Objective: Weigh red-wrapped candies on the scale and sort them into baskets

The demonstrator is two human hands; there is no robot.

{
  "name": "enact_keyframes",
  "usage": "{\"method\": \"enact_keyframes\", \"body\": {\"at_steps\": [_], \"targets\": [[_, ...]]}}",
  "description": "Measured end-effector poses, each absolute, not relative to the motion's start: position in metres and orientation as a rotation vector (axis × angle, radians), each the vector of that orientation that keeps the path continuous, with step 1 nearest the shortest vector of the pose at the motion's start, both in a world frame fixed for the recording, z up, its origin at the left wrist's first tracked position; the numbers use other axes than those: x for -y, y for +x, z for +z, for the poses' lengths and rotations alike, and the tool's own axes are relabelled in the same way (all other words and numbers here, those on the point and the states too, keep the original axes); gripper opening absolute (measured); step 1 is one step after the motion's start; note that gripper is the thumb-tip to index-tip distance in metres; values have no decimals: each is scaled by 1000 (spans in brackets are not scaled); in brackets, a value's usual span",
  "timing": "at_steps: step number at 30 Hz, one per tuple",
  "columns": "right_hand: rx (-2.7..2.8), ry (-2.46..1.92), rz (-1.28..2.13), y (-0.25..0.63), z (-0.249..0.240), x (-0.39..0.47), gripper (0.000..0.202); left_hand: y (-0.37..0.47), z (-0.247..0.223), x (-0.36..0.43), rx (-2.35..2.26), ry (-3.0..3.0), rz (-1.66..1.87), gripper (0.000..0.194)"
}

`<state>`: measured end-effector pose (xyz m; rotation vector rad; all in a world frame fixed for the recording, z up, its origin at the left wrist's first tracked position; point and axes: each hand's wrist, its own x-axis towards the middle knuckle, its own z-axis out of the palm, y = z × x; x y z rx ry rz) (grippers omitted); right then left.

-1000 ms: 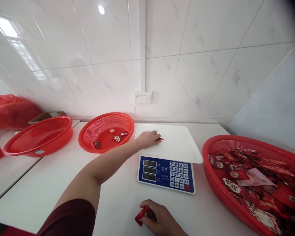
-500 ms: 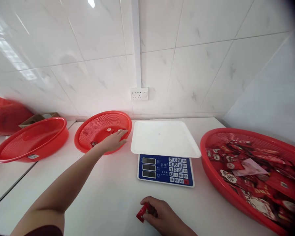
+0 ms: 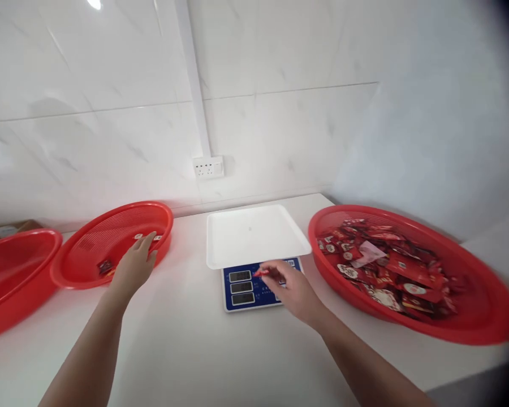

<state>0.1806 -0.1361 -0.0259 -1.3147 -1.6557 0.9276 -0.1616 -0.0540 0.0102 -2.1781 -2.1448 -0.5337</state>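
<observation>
My right hand [image 3: 289,285] is closed in a pinch on a small red packet [image 3: 261,273], above the blue keypad panel of a digital scale [image 3: 233,306]. The scale's white weighing tray [image 3: 254,233] bears nothing. My left hand [image 3: 136,264] reaches over the near right side of a red plastic basket [image 3: 110,217], fingers stretched out and nothing visible in them. A few small packets lie in that basket, among them a dark red packet [image 3: 104,266]. Part of its floor is hidden by my left hand.
At the right, a large red basket [image 3: 348,308] holds a heap of red packets [image 3: 407,265]. Another red basket [image 3: 25,282] is cut off at the left, with a cardboard box [image 3: 14,229] behind it. A wall socket [image 3: 208,168] sits above the white table [image 3: 182,350].
My view has swung to the right. My right hand has moved up from the table's front to the scale's panel, carrying the red packet. My left hand stays over the basket.
</observation>
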Motion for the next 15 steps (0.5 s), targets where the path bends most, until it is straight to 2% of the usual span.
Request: {"method": "enact_keyframes", "body": {"at_steps": [2,5,10,12,15], "targets": [[1709,-1299,812,184,-13,124,33,-141,18,57,2147,-2204,-826,50],[1895,-1341,696,191,2,117,46,-100,33,67,2049,-2375,-1498,51],[1877,-1604,391,253,16,110,47,-50,50,84,1457,-2502,-2815,42],[1847,-1760,329,295,16,102,48,-43,51,85,1308,-2423,-3171,35],[1647,-2135,417,359,10,86,55,-41,49,81,1403,-2226,-3494,26]]}}
